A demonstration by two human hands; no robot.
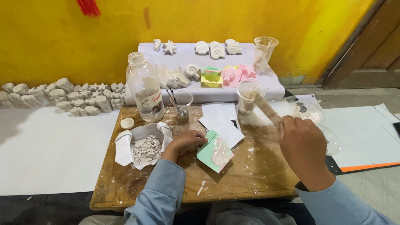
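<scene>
Fingers of left hand point(186, 142) steady green mould point(214, 151); right hand point(303, 146) tilts stick point(268, 111).

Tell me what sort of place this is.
Probably a small plaster-casting craft workspace. Rows of white shell and star casts line the yellow wall, the left hand steadies a green mould filled with white paste, and the low wooden table is spattered white.

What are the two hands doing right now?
Left hand: closed on the green mold.
Right hand: closed around a stir stick in the plastic cup.
</scene>
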